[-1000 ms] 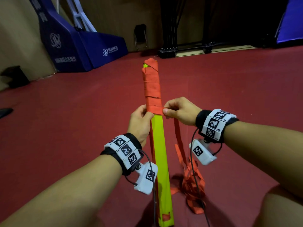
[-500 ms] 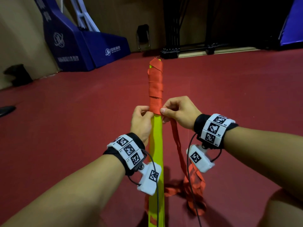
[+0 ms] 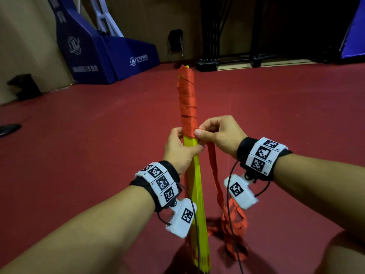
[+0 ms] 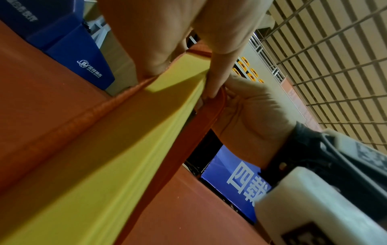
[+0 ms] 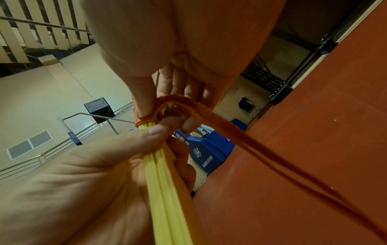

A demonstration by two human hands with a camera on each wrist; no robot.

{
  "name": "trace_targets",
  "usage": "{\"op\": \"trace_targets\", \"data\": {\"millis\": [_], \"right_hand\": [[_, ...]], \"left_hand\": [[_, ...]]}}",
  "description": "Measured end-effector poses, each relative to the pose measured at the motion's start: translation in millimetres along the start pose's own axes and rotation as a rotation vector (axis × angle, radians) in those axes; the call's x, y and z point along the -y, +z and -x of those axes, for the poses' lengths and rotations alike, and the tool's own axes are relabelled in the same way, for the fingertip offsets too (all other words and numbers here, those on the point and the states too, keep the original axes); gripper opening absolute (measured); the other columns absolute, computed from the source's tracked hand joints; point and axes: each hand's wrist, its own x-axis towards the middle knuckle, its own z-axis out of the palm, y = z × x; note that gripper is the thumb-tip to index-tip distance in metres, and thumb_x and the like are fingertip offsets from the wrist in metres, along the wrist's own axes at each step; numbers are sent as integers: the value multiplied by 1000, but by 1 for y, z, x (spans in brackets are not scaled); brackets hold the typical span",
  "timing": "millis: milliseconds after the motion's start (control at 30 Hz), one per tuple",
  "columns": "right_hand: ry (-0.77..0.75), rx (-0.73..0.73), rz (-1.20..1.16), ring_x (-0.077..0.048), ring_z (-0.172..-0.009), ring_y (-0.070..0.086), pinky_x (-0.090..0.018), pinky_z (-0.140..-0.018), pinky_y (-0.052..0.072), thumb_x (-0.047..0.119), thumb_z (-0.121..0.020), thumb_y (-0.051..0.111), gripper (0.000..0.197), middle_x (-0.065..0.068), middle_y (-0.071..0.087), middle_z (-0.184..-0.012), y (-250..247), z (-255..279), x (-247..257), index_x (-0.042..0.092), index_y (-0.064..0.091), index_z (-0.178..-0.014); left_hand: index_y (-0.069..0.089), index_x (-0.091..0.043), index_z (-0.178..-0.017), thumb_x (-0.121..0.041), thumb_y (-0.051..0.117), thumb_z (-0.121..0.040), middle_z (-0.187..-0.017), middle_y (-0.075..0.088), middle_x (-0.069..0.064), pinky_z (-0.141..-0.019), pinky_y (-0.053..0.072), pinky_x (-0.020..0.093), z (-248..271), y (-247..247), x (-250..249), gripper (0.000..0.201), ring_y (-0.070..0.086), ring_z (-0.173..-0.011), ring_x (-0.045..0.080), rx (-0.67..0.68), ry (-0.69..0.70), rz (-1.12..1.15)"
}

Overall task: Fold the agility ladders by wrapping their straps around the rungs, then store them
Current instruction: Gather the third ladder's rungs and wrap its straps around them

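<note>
Hands grip yellow rungs [image 3: 194, 180] and pinch orange strap [image 3: 214, 171].

The head view looks forward and down; both close wrist views look upward, sharing the yellow rungs [image 3: 194, 186].

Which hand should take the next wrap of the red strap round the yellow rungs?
Right. The right hand already pinches the red webbing strap at the wrap's lower edge; the left hand grips the yellow plastic rung bundle, steadying it.
</note>
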Motion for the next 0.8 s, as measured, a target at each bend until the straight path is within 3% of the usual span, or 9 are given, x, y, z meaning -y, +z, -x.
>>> {"op": "trace_targets", "data": {"millis": [133, 233, 333, 400, 533, 667, 800], "right_hand": [[4, 40, 3, -15, -66, 68, -25, -68, 55, 9, -90, 71, 10, -6, 72, -71, -5, -3, -5, 4, 67, -83], [1, 91, 34, -21, -71, 65, -34, -75, 55, 11, -93, 67, 11, -9, 70, -75, -8, -5, -11, 6, 65, -84], [7, 125, 77, -22, -70, 62, -37, -73, 53, 18, -95, 65, 18, -4, 69, -73, -8, -7, -16, 4, 64, -85], [14, 125, 105, -21, -69, 62, -34, -71, 51, 22, -96, 64, 25, -4, 68, -71, -8, -7, -16, 0, 65, -85], [14, 111, 157, -13, -58, 58, -24, -59, 48, 28, -96, 63, 29, 1, 66, -62, -8, -8, -18, 5, 62, -78], [1, 133, 193, -7, -51, 51, -20, -54, 43, 27, -98, 61, 28, 6, 63, -57, -10, -10, -21, 11, 59, -75], [21, 182, 219, -7, -52, 51, -17, -53, 41, 21, -100, 58, 23, 1, 64, -61, -12, -10, -21, 11, 59, -80]], "left_hand": [[68, -21, -103, -15, 78, -56, -79, 73, -14, -75, 57, 34, 1, -2, -3, 48, 68, -78, 14, 9, 73, -10], [72, -20, -101, -12, 76, -63, -83, 73, -7, -75, 57, 37, 2, -3, -2, 39, 67, -78, 15, 62, 96, 19], [72, -20, -99, -12, 74, -68, -88, 73, -3, -81, 56, 45, 5, -1, -1, 32, 69, -86, 16, 86, 80, 52], [74, -22, -96, -12, 74, -71, -90, 74, -1, -85, 54, 52, 4, 0, -1, 28, 69, -91, 22, 87, 76, 58], [74, -22, -96, 1, 68, -85, -88, 71, 3, -74, 56, 53, 4, 2, 0, 27, 68, -85, 23, 88, 18, 80], [70, -7, -100, 3, 55, -95, -81, 65, 15, -70, 56, 46, 3, 7, 0, 18, 62, -70, 26, 86, -21, 79], [66, 2, -109, 5, 53, -96, -84, 64, 24, -64, 55, 41, 2, 8, 2, 19, 60, -71, 32, 66, -28, 87]]}}
